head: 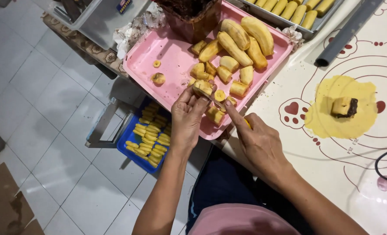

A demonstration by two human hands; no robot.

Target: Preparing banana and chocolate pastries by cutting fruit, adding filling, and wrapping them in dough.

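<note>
Banana piece point(202, 87): being pinched between the fingers of the left hand point(187, 116), sitting over the near edge of the pink tray point(150, 56).
Left hand: fingers are closing around the banana piece, thumb and fingertips curling on its sides, wrist hanging over the gap between tray and floor.
Right hand point(258, 140): fingers are wrapping shut around a knife point(215, 101) with a yellow handle, forefinger stretching along it, blade lying against the piece and a cut slice point(220, 95).
Pink tray: near corner is overhanging its support, its left half lying bare apart from two small slices point(158, 78); whole peeled bananas point(245, 37) and cut chunks are crowding the right half.
Room on the tray: open space is lying left of the hands; the right rim is sitting just beside the table edge.
Mat point(354, 165): a white printed sheet is covering the table to the right, carrying a yellow dough round point(328, 117) with a banana chunk and dark filling point(345, 107), well apart from the hands.
Below: a blue crate point(132, 150) of yellow finger-shaped pieces is resting on the tiled floor under the tray's near edge.
Far edge: a metal tray point(309, 30) of rolled pieces, a grey pipe point(343, 35), a brown tub point(193, 19).
</note>
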